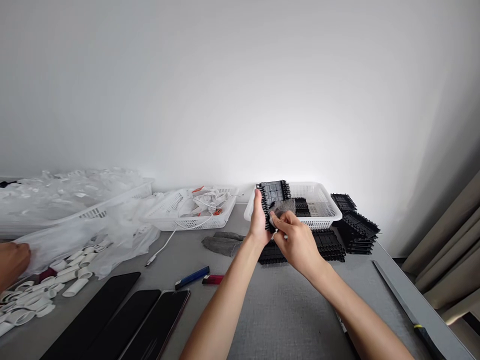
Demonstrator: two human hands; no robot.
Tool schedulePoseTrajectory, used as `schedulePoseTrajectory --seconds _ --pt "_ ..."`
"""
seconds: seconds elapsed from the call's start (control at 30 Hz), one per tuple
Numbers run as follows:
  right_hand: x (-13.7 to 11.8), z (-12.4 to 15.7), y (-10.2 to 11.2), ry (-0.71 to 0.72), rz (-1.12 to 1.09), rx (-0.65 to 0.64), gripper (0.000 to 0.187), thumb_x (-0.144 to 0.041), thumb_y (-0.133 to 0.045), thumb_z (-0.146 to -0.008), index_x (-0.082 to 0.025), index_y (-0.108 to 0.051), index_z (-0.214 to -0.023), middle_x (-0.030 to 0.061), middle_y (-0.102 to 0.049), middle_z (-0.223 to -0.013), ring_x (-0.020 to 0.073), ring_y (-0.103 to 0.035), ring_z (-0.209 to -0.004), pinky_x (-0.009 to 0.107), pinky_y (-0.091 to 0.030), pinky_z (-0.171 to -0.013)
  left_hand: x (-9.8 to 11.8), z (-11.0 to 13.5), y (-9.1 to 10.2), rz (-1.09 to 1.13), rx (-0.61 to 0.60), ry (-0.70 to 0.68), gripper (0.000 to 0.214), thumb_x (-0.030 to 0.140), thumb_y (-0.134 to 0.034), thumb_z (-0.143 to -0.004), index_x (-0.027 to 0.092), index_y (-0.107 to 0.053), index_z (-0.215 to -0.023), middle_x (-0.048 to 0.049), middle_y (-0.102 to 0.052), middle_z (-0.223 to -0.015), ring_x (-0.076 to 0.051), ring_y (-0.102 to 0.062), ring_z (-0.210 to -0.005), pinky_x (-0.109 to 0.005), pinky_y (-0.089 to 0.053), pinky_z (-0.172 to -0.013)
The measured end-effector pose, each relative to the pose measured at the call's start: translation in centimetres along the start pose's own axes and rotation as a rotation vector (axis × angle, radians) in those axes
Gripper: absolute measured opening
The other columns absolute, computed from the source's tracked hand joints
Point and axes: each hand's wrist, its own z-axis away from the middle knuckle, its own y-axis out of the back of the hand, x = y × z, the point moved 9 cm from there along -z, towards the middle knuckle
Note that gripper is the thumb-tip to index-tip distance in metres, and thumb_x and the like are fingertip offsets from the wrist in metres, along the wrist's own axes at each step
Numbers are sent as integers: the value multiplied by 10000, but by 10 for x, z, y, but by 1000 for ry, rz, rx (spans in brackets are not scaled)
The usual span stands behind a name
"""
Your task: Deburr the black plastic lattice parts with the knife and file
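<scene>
My left hand (259, 220) grips a black plastic tray with toothed edges (275, 192), held up at a tilt in front of a white basket. A grey cloth (282, 209) is pinched in the fingers of my right hand (298, 242) and lies against the tray's face. Inside the white basket (324, 210) sits another black toothed piece (301, 207). Below my hands, more black trays (330, 245) lie stacked on the table, partly hidden by my right hand. A second grey cloth (223, 244) lies left of my left wrist.
Further black trays (358, 232) are piled at the right. A long knife (397, 295) lies along the right edge. Lighters (192, 277), phones (155, 325), a cable basket (191, 212) and white tube pieces (75, 287) occupy the left. Another person's hand (13, 262) holds a plastic bag (48, 245).
</scene>
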Motion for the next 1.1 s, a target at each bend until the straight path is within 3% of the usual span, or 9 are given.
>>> schedulePoseTrajectory --seconds 0.13,0.3,0.43,0.57,0.67,0.77,0.83,0.97,1.1 --pt "-4 2 0 35 -58 -70 444 -101 -466 -857 -189 -721 -1210 41 -576 -871 143 -554 -655 261 -434 -621 3 -2 0 23 -25 65 684 789 -546 -764 191 -719 -1045 -92 -762 -941 -278 -706 -968 -373 -580 -821" --pt "14 -3 6 -25 -235 -52 339 -90 -478 -821 -174 -773 -968 50 -609 -868 166 -601 -734 285 -472 -694 -15 -6 0 18 -54 109 705 806 -539 -752 168 -730 -983 -108 -762 -949 -271 -709 -974 -358 -579 -805" --pt "34 -7 11 -162 -428 34 294 -90 -445 -790 -181 -723 -755 52 -646 -835 184 -627 -801 302 -484 -742 -25 -5 -2 20 -47 87 656 787 -569 -753 191 -731 -973 -88 -764 -984 -262 -700 -1021 -348 -572 -830" --pt "39 -9 12 -203 -537 40 279 -123 -415 -764 -188 -644 -618 44 -637 -760 179 -608 -763 307 -471 -735 -27 0 -14 9 -119 116 650 768 -622 -724 167 -736 -941 -101 -766 -949 -277 -706 -992 -356 -574 -809" --pt "48 -8 13 -276 -686 56 269 -186 -430 -763 -183 -666 -635 39 -635 -749 157 -578 -677 281 -458 -640 -23 1 -12 -10 -93 114 672 788 -612 -712 148 -730 -879 -100 -755 -848 -268 -717 -910 -340 -574 -748" --pt "66 -2 14 -449 -855 170 270 -253 -468 -759 -168 -724 -779 21 -613 -721 108 -458 -513 233 -360 -459 -20 -2 -6 -2 -48 87 644 782 -635 -696 159 -708 -843 -66 -723 -752 -233 -715 -817 -310 -564 -690" --pt "72 2 17 -502 -921 243 291 -283 -495 -764 -163 -741 -864 19 -617 -753 93 -425 -491 219 -328 -418 -17 -4 -4 2 -40 36 571 719 -726 -658 175 -683 -826 -26 -693 -718 -188 -698 -747 -270 -548 -654" --pt "56 -5 21 -362 -901 204 328 -301 -517 -793 -185 -768 -969 18 -611 -802 106 -477 -563 231 -411 -476 -18 -6 -5 -37 -71 -8 587 659 -827 -567 184 -666 -872 19 -638 -676 -138 -651 -633 -238 -516 -587" --pt "52 -7 32 -283 -775 225 329 -251 -502 -808 -203 -787 -965 37 -669 -842 163 -605 -749 308 -518 -687 -8 -11 6 -103 -13 -80 595 672 -813 -574 178 -648 -863 28 -626 -670 -121 -617 -601 -239 -496 -593"
